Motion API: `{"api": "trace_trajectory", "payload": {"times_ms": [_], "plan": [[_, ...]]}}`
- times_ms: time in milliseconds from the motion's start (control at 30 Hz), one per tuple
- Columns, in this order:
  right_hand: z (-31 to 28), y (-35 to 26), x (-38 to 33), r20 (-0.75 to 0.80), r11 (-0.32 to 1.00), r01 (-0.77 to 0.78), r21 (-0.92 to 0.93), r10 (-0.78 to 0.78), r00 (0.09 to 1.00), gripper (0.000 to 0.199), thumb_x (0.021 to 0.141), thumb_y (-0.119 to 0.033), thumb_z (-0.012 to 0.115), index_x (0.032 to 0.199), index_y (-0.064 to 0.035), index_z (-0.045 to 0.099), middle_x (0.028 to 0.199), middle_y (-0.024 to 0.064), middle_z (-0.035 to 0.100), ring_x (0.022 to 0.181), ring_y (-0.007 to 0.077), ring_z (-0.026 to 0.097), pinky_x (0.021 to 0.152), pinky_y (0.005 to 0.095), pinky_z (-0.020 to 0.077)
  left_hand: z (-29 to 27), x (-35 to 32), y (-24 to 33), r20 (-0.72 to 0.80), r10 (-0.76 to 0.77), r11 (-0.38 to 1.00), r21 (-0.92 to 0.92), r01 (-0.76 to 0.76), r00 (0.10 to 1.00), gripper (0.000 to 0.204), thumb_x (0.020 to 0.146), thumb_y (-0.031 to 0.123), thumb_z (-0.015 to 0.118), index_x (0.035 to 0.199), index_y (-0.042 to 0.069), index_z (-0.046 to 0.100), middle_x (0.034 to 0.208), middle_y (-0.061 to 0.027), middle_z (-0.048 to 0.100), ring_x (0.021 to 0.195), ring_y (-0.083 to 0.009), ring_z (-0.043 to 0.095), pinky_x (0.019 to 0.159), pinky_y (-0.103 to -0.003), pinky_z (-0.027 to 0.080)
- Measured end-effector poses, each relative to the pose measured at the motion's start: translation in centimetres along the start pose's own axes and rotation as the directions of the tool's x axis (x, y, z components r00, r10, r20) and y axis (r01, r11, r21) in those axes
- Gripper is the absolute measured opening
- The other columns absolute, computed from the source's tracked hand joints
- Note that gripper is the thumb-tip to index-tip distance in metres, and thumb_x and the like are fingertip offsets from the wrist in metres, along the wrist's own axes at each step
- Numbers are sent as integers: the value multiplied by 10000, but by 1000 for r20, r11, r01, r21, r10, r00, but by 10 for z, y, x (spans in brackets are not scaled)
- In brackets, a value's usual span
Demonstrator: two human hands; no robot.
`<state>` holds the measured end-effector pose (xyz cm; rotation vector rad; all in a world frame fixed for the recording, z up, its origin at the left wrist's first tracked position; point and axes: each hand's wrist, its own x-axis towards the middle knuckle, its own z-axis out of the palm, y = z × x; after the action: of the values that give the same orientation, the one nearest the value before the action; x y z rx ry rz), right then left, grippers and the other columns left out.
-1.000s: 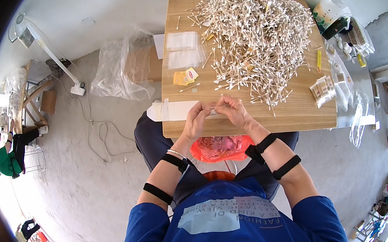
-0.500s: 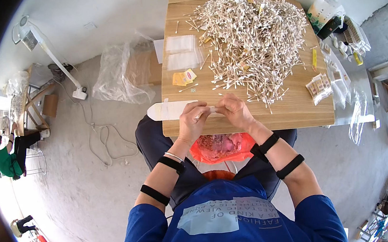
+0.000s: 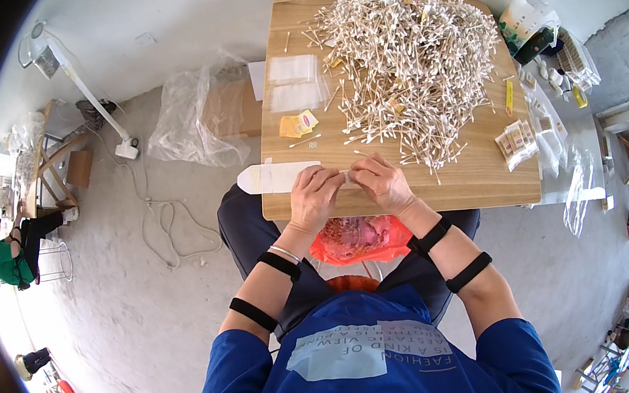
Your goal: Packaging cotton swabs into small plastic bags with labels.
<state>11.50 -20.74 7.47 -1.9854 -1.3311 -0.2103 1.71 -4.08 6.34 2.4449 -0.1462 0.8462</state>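
Observation:
My left hand (image 3: 314,196) and my right hand (image 3: 379,183) meet at the near edge of a wooden table (image 3: 484,185). Both pinch a small clear plastic bag (image 3: 349,178) between their fingertips; what is inside it is hidden by the fingers. A big heap of white cotton swabs (image 3: 412,61) covers the far and middle part of the table, just beyond my right hand. A white flat packet (image 3: 270,177) lies at the table's left edge beside my left hand.
A stack of clear bags (image 3: 294,82) and yellow cards (image 3: 297,123) lie on the table's left. Bundled swab packs (image 3: 516,144) sit at the right. An orange bag (image 3: 358,238) rests on my lap. A crumpled plastic sheet (image 3: 193,121) and cable lie on the floor; another person (image 3: 7,255) sits far left.
Both hands stayed at the table's near edge, fingers working slightly on the small bag. Nothing else on the table moved.

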Motion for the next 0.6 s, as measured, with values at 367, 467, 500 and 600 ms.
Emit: {"api": "trace_trajectory", "payload": {"times_ms": [367, 467, 500, 600], "plan": [[5, 1, -1, 31, 935, 148, -323, -145, 989, 170, 751, -181, 586, 883, -79, 620, 926, 37, 569, 897, 212, 590, 749, 341, 504, 0, 8, -1, 75, 86, 970, 221, -101, 993, 244, 709, 142, 640, 947, 144, 693, 951, 51, 640, 929, -155, 575, 928, -367, 430], [5, 4, -2, 20, 955, 95, -281, -93, 995, 196, 748, -168, 597, 920, -83, 641, 942, 36, 572, 921, 215, 585, 762, 345, 506, -1, 4, 5, 43, 76, 968, 236, -84, 996, 254, 713, 138, 637, 960, 149, 695, 968, 61, 641, 942, -147, 571, 925, -369, 426], [5, 2, -5, 9, 963, 76, -260, -76, 997, 222, 746, -161, 605, 949, -86, 657, 954, 33, 575, 939, 216, 583, 770, 348, 507, -2, 0, 6, 49, 72, 969, 233, -82, 996, 254, 713, 138, 637, 960, 149, 695, 968, 61, 641, 942, -147, 571, 925, -369, 426], [6, -1, -8, -56, 952, 92, -292, -113, 992, 283, 739, -153, 614, 1005, -79, 675, 973, 24, 579, 974, 218, 578, 776, 351, 505, -1, 3, 3, 50, 70, 966, 244, -80, 996, 307, 669, 96, 682, 968, 162, 695, 996, 70, 654, 953, -153, 568, 927, -363, 410]]}}
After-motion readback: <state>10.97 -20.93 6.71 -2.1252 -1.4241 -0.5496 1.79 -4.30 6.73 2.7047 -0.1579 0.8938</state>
